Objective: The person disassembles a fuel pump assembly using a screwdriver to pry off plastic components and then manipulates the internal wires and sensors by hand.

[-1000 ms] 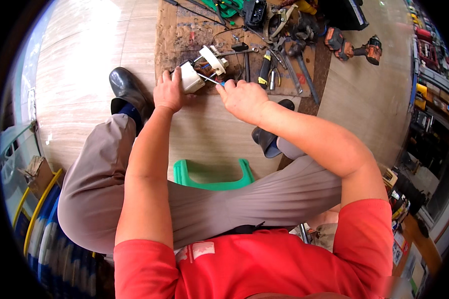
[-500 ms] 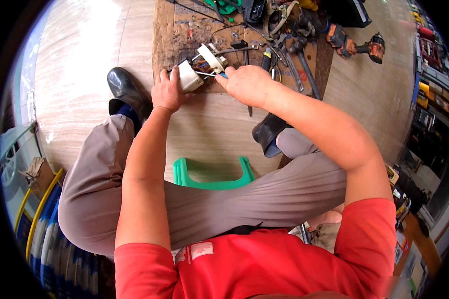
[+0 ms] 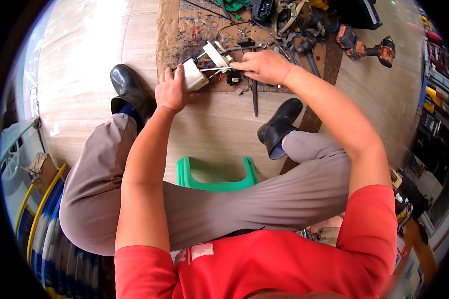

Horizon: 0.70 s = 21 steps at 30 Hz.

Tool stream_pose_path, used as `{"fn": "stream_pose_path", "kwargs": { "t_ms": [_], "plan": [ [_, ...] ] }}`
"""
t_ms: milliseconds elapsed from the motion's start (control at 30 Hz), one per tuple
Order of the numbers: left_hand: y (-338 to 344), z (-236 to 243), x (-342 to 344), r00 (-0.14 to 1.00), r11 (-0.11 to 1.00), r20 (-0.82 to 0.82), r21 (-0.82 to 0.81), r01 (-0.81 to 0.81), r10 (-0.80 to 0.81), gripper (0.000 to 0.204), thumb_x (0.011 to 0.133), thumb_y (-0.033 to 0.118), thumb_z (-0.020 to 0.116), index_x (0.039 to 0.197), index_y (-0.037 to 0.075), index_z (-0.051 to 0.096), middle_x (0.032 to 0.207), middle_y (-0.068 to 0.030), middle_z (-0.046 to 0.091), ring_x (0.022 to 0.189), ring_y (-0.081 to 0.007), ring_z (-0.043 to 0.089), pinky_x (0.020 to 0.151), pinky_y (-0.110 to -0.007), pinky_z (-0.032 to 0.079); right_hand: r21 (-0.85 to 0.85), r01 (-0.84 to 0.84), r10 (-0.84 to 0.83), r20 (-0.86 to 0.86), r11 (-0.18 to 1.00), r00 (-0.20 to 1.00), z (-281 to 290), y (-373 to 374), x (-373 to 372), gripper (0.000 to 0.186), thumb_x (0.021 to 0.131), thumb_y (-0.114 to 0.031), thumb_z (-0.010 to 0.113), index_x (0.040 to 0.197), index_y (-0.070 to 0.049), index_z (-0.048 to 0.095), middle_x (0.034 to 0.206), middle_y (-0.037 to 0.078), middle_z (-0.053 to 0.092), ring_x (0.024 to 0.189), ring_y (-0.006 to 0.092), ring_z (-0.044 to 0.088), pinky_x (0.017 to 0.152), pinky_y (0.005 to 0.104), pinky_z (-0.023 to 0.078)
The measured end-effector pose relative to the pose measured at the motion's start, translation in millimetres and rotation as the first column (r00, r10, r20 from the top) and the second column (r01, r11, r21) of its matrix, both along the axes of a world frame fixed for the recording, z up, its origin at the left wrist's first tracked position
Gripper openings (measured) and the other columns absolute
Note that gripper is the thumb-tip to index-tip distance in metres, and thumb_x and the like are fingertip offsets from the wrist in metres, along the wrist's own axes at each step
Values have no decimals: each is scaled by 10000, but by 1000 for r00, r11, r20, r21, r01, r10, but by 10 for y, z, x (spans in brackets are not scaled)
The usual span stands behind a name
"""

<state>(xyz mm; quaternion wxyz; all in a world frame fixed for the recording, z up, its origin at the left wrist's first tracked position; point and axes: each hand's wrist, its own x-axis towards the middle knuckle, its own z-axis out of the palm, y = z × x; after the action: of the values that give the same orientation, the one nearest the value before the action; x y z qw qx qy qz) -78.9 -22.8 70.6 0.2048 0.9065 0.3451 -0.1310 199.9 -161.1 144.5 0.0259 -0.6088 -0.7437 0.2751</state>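
Observation:
My left hand (image 3: pixel 172 90) is closed round a cream-white boxy housing (image 3: pixel 195 75) lying on the near edge of a stained cardboard sheet. Just right of it stands a cream ring-shaped cover (image 3: pixel 218 56), apart from the housing, with rods and dark inner parts between the two. A thin, straight metal rod (image 3: pixel 215 69) runs from the housing past the cover to my right hand (image 3: pixel 265 67). The right fingertips are pinched at the rod's right end. Whether it is a long bolt or a tool shaft, I cannot tell. A small dark round part (image 3: pixel 233 77) lies below those fingers.
Hand tools and a hammer (image 3: pixel 308 47) crowd the cardboard (image 3: pixel 184 30). An orange-and-black cordless drill (image 3: pixel 384 51) lies on the floor to the right. A dark pointed bar (image 3: pixel 255 97) juts over the cardboard's near edge. A green plastic stool (image 3: pixel 217 186) is below my legs.
My right hand has moved right, away from the housing, and more of the rod shows. The blue piece by its fingertips is out of sight. My left hand keeps its hold.

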Motion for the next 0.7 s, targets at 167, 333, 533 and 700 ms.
{"fn": "stream_pose_path", "kwargs": {
  "t_ms": [167, 333, 533, 700],
  "plan": [
    [23, -55, -31, 1000, 999, 21, 38, 21, -22, 1026, 611, 409, 892, 1458, 126, 386, 1333, -213, 471, 1216, -386, 502, 900, -464, 520, 18, 45, -42, -134, 999, 990, -177, 35, 86, 383, 897, -291, 671, 1279, -263, 643, 917, 65, 654, 863, 294, 660, 724, 426, 537],
    [42, -72, -29, 999, 999, 17, 20, 34, -34, 1045, 607, 414, 896, 1461, 105, 379, 1337, -219, 469, 1225, -389, 500, 930, -455, 509, 17, 97, -93, -149, 995, 984, -307, 66, 149, 358, 919, -368, 641, 1271, -302, 648, 909, 77, 665, 840, 304, 664, 695, 433, 535],
    [46, -31, -7, 999, 999, -7, 22, 36, -36, 1050, 607, 430, 893, 1459, 101, 373, 1337, -228, 470, 1226, -390, 508, 934, -450, 513, -8, 129, -129, -130, 992, 983, -510, -57, 113, 376, 931, -387, 619, 1301, -323, 627, 865, 87, 650, 807, 322, 662, 686, 434, 535],
    [51, -60, 17, 1000, 1000, -15, 27, 6, -6, 1068, 597, 446, 893, 1456, 95, 366, 1337, -228, 467, 1224, -388, 519, 904, -441, 532, -41, 259, -257, -348, 965, 902, -623, -227, -72, 425, 907, -287, 667, 1326, -256, 608, 804, 122, 606, 728, 349, 625, 654, 436, 510]
  ]
}}
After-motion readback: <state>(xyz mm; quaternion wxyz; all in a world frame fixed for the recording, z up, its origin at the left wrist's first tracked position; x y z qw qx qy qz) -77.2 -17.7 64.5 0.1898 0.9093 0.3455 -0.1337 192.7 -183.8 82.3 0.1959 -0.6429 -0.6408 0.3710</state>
